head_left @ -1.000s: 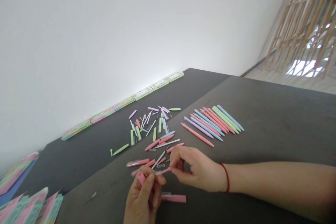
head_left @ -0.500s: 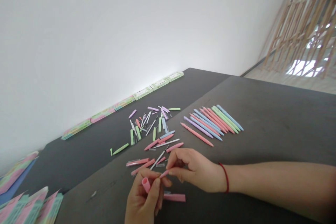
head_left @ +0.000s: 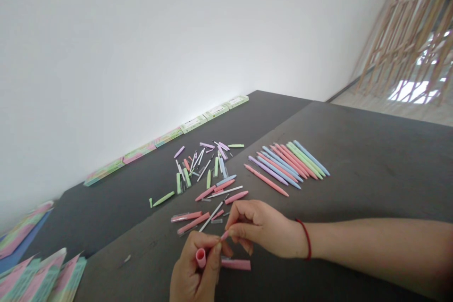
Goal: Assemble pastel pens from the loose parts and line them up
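Note:
My left hand [head_left: 193, 271] is closed around a pink pen barrel [head_left: 200, 256], its open end facing up toward me. Between the left thumb and forefinger and the fingertips of my right hand [head_left: 260, 229] is a small pink pen part [head_left: 224, 235]; both hands pinch it, and most of it is hidden by fingers. Another pink barrel [head_left: 238, 264] lies on the table just beyond the left fingers. Close past the hands lie a pink pen tip section [head_left: 236, 197], a white refill [head_left: 213, 214] and pink barrels with clear clips [head_left: 193, 223].
Assembled pens [head_left: 288, 165] in several colours lie side by side at centre right. Loose green, purple and blue pen parts [head_left: 187, 177] are scattered beyond the hands. Flat boxes [head_left: 193, 124] line the wall, and printed packs [head_left: 42, 276] lie at the lower left of the dark table [head_left: 371, 165].
Less of the small pink part shows between the fingertips. My left hand has shifted slightly right and turned, so the barrel's open end faces me more. The view has moved a little.

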### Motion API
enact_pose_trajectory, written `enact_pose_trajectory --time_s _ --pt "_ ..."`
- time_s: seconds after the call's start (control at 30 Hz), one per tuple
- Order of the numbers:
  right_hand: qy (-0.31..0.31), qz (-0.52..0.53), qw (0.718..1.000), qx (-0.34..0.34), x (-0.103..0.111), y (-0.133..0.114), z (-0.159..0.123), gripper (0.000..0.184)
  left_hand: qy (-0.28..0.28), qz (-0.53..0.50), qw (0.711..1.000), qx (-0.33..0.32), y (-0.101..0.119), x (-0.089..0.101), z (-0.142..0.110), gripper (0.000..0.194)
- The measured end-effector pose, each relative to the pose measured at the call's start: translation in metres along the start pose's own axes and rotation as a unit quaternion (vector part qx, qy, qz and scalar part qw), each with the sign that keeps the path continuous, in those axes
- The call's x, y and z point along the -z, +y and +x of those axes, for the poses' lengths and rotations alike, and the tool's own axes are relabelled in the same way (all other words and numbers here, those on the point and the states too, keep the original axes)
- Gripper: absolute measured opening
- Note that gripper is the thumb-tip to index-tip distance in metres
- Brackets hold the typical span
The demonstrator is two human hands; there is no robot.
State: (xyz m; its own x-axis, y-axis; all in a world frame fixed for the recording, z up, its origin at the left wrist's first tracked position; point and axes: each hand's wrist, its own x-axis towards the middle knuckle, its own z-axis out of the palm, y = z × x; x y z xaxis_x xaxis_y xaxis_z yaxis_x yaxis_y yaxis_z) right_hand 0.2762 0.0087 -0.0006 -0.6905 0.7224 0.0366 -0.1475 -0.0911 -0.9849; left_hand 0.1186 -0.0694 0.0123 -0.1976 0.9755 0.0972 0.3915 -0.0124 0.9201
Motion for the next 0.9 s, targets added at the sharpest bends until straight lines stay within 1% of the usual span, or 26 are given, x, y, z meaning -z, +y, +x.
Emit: enact_pose_trajectory --time_s 0.07,0.13,0.27,0.37,0.43,0.5,0.57,0.63,0.7,0.77,0.83,0.9 --pt "-0.002 0.041 0.999 -0.015 -0.003 0.003 0.001 0.016 0.002 0.027 0.999 -0.022 0.003 0.001 0.003 0.014" --pt "-0.007 0.106 0.993 -0.043 -0.006 0.007 0.003 0.019 0.005 0.044 0.998 -0.035 0.006 0.001 0.006 0.012" --pt "-0.022 0.231 0.966 -0.114 -0.008 0.012 0.006 0.026 -0.006 0.064 0.998 -0.028 0.008 -0.001 0.009 0.028" --pt "-0.020 0.276 0.950 -0.145 -0.006 0.013 0.008 0.026 -0.015 0.081 0.996 -0.033 0.005 0.003 0.010 0.034" --pt "-0.008 0.276 0.951 -0.140 -0.004 0.013 0.010 0.025 -0.020 0.117 0.992 -0.051 0.003 0.011 0.013 0.035" --pt "0.009 0.250 0.962 -0.110 -0.002 0.013 0.011 0.024 -0.043 0.187 0.978 -0.078 0.001 0.022 0.017 0.030" --pt "0.026 0.199 0.977 -0.067 -0.001 0.013 0.013 0.021 -0.077 0.277 0.950 -0.124 -0.002 0.031 0.021 0.021" --pt "0.038 0.132 0.990 -0.027 -0.001 0.012 0.012 0.017 -0.088 0.344 0.916 -0.189 -0.003 0.036 0.025 0.014" --pt "0.048 0.058 0.997 0.002 -0.001 0.010 0.010 0.013 -0.080 0.378 0.888 -0.249 -0.005 0.035 0.026 0.011" --pt "0.050 -0.006 0.998 0.026 -0.002 0.008 0.006 0.009 -0.073 0.391 0.870 -0.291 -0.006 0.030 0.026 0.011" --pt "0.043 -0.057 0.996 0.047 -0.002 0.005 0.001 0.009 -0.069 0.395 0.859 -0.319 -0.007 0.025 0.025 0.013" --pt "0.031 -0.097 0.993 0.064 -0.002 0.002 -0.002 0.011 -0.071 0.390 0.855 -0.334 -0.008 0.021 0.024 0.015"
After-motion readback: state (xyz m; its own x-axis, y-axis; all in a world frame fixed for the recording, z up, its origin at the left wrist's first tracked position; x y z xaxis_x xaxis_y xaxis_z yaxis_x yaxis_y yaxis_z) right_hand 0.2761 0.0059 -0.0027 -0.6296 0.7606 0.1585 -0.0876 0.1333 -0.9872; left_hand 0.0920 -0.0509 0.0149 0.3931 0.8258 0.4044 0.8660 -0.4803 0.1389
